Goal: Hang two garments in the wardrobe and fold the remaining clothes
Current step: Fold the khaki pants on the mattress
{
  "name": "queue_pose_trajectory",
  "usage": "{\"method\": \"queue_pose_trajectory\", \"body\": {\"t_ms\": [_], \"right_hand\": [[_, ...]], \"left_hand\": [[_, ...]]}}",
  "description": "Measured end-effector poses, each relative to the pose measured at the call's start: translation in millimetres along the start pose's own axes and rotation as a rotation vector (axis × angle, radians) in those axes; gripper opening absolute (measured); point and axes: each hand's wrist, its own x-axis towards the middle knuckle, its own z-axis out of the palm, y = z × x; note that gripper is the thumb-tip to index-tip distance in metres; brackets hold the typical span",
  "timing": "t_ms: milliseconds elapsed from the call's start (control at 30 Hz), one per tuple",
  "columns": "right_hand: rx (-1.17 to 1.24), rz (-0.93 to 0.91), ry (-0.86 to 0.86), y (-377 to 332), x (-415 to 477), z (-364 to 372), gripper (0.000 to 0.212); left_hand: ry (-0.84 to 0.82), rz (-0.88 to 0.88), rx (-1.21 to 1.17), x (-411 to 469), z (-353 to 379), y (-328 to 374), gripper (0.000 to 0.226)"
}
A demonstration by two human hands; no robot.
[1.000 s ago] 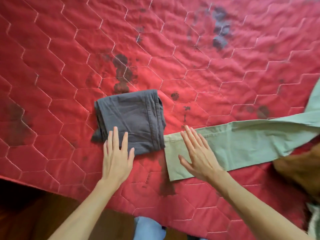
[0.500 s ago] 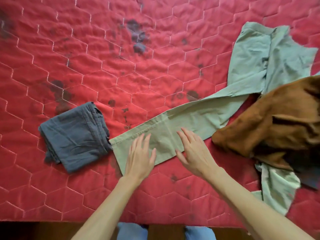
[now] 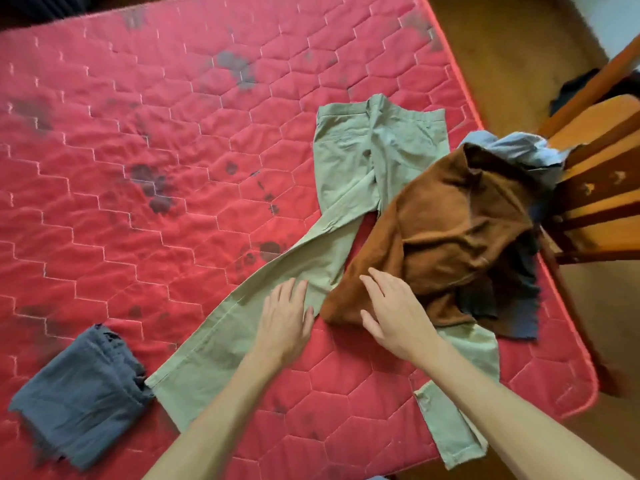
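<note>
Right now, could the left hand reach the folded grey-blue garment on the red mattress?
Probably yes: the left hand lies open on the pale green trousers, and the folded grey-blue garment sits uncovered beside their hem.

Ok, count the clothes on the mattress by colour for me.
Grey folded garment: 1
Green trousers: 1
Brown garment: 1
Light blue garment: 1
Dark garment under the brown one: 1, possibly more
Total: 5 told apart
</note>
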Motion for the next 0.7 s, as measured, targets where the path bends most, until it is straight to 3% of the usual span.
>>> {"method": "queue_pose_trajectory", "body": {"t_ms": [200,400,500,567,700], "right_hand": [[-0.022,0.086,0.018,55.5,7.0,27.2,0.063],[0.009,0.042,0.093,64.7,76.3,76.1,0.062],[0.051,0.061,0.098,58.1,104.2,93.0,0.059],[0.084,0.079,0.097,53.0,113.2,98.4,0.058],[0.169,0.170,0.033,40.5,117.2,98.4,0.054]], "left_hand": [[-0.184,0.088,0.150,73.4,33.5,16.0,0.061],[-0.163,0.067,0.425,152.5,71.6,-19.8,0.065],[-0.182,-0.025,0.479,171.5,80.8,-40.2,0.044],[-0.097,-0.030,0.425,174.4,84.2,-55.4,0.031],[0.032,0.188,0.234,143.4,83.3,-76.1,0.010]]}}
